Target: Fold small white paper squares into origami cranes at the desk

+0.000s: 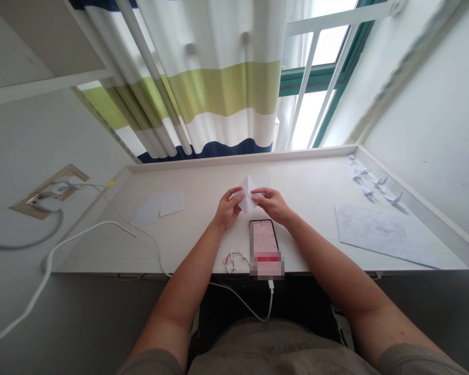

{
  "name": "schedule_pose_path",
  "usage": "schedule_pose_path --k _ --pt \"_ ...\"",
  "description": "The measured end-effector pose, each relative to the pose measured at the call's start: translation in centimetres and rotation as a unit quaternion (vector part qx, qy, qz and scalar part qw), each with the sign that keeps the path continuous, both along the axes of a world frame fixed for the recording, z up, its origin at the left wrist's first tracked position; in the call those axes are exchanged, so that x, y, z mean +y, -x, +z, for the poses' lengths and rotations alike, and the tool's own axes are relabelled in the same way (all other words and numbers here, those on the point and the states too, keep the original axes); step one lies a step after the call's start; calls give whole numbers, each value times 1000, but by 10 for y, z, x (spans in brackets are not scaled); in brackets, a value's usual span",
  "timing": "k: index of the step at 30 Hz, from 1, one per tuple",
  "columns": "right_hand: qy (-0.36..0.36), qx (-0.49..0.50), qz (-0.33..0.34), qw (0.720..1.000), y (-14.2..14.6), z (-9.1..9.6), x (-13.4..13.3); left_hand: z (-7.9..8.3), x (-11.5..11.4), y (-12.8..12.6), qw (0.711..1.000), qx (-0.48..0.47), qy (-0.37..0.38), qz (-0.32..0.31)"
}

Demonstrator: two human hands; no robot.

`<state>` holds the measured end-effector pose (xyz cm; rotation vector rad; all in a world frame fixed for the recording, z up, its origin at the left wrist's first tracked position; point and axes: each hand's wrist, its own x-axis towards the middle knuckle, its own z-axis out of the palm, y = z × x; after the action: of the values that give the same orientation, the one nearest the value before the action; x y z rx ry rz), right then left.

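Shirt (273,351) fronts cable (271,286) and phone (264,242) — folded paper (248,202) beyond.

The bare left forearm (197,271) and bare right forearm (322,247) angle forward and inward. The bare left hand (227,210) and bare right hand (274,205) face each other, close but apart, thumbs and forefingers pinching.

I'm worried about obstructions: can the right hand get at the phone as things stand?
Probably yes: the phone lies close by, with nothing between it and the right hand, though that hand would first need to release the paper.
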<state>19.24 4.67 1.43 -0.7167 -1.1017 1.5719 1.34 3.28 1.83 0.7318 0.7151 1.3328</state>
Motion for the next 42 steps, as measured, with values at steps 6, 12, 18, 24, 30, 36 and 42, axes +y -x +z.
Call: schedule_pose_path --k 6,12,18,24,30,36,42 --pt "12 12 -17 1000 2 0 1 -1 2 1 1000 19 -9 17" --pt "13 15 10 1000 -1 3 0 3 0 5 1000 20 -17 -1" --pt "1 -9 74 997 -3 2 -3 6 -6 6 996 10 -12 -85" --pt "20 17 39 999 -2 3 0 5 -4 2 999 21 -37 -17" --pt "33 38 12 999 -1 1 2 1 0 0 997 56 -51 12" --pt "40 48 -5 998 -2 2 3 -3 -1 -4 988 111 -104 22" --pt "40 48 3 998 -2 5 1 -5 -3 -4 979 161 -119 33"
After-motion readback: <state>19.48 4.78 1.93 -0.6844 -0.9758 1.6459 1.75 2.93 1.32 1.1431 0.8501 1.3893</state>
